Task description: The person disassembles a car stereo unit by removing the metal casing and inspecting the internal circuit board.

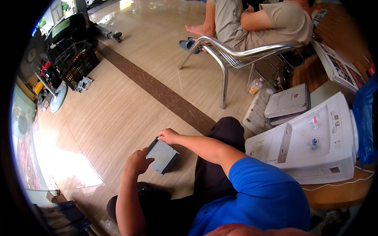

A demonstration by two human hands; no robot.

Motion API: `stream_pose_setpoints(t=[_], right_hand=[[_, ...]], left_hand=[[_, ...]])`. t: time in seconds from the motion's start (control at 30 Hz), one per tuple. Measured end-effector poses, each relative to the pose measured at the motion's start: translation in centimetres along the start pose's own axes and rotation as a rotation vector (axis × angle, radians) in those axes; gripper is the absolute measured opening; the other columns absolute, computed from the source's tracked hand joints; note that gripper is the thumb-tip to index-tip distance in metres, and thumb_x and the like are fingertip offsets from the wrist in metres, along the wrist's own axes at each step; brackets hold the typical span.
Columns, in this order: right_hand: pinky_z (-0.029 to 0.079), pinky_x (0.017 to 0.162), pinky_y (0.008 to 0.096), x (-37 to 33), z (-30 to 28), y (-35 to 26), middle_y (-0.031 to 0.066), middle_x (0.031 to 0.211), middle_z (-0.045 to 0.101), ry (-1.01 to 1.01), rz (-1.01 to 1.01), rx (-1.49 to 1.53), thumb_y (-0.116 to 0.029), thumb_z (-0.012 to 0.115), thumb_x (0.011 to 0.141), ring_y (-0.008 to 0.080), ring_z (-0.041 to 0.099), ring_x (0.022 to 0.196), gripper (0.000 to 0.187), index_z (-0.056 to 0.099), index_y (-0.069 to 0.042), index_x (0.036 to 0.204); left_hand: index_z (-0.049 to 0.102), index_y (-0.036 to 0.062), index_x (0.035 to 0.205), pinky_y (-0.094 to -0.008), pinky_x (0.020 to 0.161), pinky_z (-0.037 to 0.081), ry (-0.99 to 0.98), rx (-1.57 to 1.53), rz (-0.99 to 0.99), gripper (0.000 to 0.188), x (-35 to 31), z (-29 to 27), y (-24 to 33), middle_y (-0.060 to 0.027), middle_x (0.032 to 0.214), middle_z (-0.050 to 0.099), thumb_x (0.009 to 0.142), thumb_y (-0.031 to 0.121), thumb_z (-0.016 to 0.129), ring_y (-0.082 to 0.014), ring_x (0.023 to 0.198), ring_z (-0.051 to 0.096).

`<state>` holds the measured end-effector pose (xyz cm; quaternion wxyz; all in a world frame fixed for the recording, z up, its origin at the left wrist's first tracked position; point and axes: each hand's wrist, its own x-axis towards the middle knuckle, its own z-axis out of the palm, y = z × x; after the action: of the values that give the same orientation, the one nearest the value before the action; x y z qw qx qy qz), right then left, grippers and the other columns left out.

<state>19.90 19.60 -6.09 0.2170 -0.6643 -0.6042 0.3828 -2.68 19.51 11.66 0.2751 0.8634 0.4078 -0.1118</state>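
A boxy metal device (163, 156), grey on its broad face and black along its front edge, is between my two hands above the tiled floor. It resembles a disc drive or a car stereo, but its exact kind cannot be told. My left hand (138, 160) grips its left side, with the thumb over the grey face. At the far corner, by the black edge, the fingers of my right hand (168, 136) pinch it. Part of the device's left edge is hidden behind my left hand.
On my right, a white water dispenser (311, 137) lies on its back beside a thick book (289, 100). A person in beige sits on a metal chair (224, 74) ahead. Black crates (80, 69) and a round-based stand (59, 98) are far left.
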Motion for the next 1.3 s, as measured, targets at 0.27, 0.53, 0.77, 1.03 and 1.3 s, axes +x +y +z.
stream_pose_setpoints(t=[0.27,0.53,0.77,1.03,1.3], right_hand=[[0.050,0.080,0.0404,0.1,1.1,0.4,0.0188,0.092,0.067,0.052,-0.088,-0.036,-0.028,0.058,0.088,0.0335,0.064,0.091,0.027,0.066,-0.004,0.098],[0.051,0.059,0.0315,-0.1,1.4,0.9,0.0112,0.080,0.068,0.042,-0.006,0.122,-0.021,0.066,0.085,0.0173,0.063,0.064,0.022,0.065,-0.002,0.096],[0.051,0.058,0.0305,1.3,1.1,1.7,0.0089,0.073,0.067,-0.002,0.076,0.173,-0.019,0.061,0.086,0.0154,0.061,0.060,0.021,0.068,-0.004,0.099],[0.049,0.056,0.0296,0.9,1.5,1.4,0.0059,0.066,0.063,-0.026,0.076,0.141,-0.022,0.057,0.090,0.0138,0.059,0.055,0.022,0.067,-0.005,0.103],[0.046,0.048,0.0275,0.8,0.9,1.4,0.0056,0.067,0.064,0.024,0.151,0.141,-0.020,0.064,0.087,0.0099,0.057,0.051,0.018,0.067,-0.002,0.092]], left_hand=[[0.054,0.0075,0.119,-0.0463,0.083,0.048,-0.013,-0.013,-0.021,0.046,-0.1,-0.2,0.2,-0.0195,0.106,0.063,0.083,0.034,0.066,-0.0365,0.101,0.059],[0.053,0.0070,0.119,-0.0459,0.084,0.047,-0.013,-0.035,-0.024,0.047,0.4,1.1,-0.9,-0.0215,0.104,0.063,0.083,0.034,0.065,-0.0380,0.101,0.058],[0.058,0.0055,0.110,-0.0451,0.081,0.051,0.016,-0.014,-0.043,0.042,0.8,1.0,-1.6,-0.0186,0.099,0.066,0.083,0.036,0.067,-0.0359,0.096,0.063],[0.058,0.0045,0.109,-0.0447,0.080,0.049,0.029,-0.066,-0.035,0.038,0.7,0.7,-1.9,-0.0189,0.097,0.066,0.084,0.032,0.065,-0.0356,0.094,0.062],[0.059,0.0028,0.105,-0.0436,0.081,0.050,0.028,-0.039,-0.026,0.038,0.8,0.7,-1.6,-0.0179,0.096,0.066,0.085,0.034,0.065,-0.0339,0.096,0.063]])
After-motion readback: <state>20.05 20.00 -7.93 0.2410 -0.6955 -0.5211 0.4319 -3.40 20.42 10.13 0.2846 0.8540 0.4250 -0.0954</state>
